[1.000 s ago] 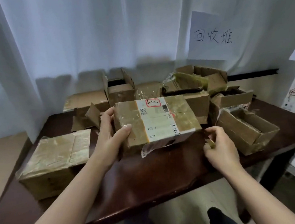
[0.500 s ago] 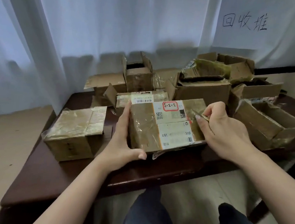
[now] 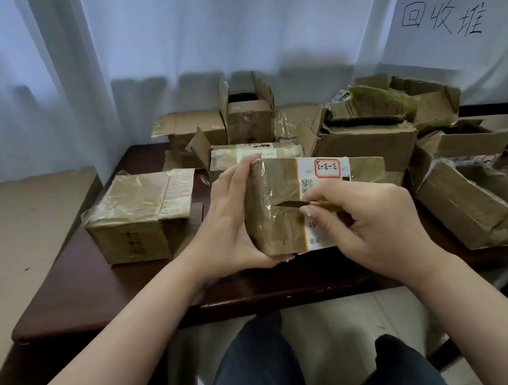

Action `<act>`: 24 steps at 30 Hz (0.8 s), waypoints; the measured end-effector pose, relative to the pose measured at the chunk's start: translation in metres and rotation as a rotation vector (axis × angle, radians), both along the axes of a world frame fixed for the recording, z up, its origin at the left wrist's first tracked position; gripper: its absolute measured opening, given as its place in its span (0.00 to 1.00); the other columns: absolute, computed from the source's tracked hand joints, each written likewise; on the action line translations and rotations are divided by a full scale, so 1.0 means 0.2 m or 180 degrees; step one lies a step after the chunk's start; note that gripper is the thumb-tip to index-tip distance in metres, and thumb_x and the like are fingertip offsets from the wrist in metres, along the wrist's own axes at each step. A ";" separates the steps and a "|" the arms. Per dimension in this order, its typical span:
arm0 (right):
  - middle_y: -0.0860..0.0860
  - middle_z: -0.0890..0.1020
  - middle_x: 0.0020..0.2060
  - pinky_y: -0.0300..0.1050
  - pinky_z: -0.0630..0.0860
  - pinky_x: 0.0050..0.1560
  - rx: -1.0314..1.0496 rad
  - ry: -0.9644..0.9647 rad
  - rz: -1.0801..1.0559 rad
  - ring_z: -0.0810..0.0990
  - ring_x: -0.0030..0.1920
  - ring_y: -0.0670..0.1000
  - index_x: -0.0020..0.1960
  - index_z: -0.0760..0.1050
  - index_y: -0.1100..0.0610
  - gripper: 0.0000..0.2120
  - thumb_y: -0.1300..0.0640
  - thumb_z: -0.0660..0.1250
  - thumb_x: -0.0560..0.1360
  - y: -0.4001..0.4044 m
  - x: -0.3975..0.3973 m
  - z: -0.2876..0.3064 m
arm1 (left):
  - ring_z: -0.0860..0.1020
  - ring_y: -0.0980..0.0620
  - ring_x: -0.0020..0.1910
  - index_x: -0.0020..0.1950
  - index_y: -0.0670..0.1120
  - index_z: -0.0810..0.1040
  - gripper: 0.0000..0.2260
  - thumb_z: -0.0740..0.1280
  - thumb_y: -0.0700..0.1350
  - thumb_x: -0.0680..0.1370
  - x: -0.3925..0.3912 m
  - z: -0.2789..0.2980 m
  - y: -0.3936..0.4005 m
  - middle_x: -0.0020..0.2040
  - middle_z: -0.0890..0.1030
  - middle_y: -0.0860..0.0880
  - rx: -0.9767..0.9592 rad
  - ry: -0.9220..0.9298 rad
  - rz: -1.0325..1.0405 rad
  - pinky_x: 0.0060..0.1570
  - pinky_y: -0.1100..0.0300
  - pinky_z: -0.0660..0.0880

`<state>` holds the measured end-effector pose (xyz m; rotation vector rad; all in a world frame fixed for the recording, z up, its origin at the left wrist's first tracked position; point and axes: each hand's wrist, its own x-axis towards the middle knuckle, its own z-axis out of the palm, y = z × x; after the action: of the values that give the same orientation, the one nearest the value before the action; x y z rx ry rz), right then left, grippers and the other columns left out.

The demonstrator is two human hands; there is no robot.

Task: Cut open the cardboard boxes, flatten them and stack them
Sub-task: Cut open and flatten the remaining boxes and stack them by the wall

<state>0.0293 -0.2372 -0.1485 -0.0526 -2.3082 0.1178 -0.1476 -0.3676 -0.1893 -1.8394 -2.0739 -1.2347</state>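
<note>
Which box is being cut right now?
The taped box with the red-framed 3-3-3 label: only it is gripped by the left hand, the right hand's blade on its tape.

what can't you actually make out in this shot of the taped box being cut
Head view only:
- Handle of the thin dark blade: hidden inside the right hand.
- Left end of the tape-wrapped brown cardboard box: covered by the left hand.
- White shipping label: small print too small to read, lower part behind the right hand.
- Open brown carton at right: cut off by the frame edge.

Left hand [image 3: 231,221] grips taped box [image 3: 276,206] | right hand [image 3: 376,224] pinches blade [image 3: 288,204] against its tape | table [image 3: 100,283]
</note>
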 end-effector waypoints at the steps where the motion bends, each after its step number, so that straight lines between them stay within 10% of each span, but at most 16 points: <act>1: 0.44 0.82 0.35 0.44 0.73 0.28 0.0043 0.0035 -0.0020 0.79 0.33 0.47 0.46 0.80 0.52 0.11 0.48 0.63 0.76 0.00 0.00 0.00 | 0.57 0.50 0.74 0.78 0.50 0.49 0.59 0.82 0.57 0.58 0.00 0.00 0.00 0.72 0.59 0.51 -0.0010 -0.0011 0.0013 0.73 0.47 0.61; 24: 0.49 0.83 0.34 0.45 0.71 0.27 0.1248 0.0144 -0.0304 0.82 0.34 0.55 0.46 0.82 0.53 0.08 0.55 0.64 0.77 0.01 -0.03 0.02 | 0.59 0.50 0.72 0.78 0.54 0.49 0.58 0.81 0.60 0.58 0.01 0.01 -0.03 0.70 0.62 0.52 -0.0055 0.0046 0.0039 0.73 0.50 0.60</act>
<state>0.0243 -0.2359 -0.1452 0.0396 -2.2392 -0.3777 -0.1463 -0.3737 -0.1867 -1.8344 -2.0917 -1.2008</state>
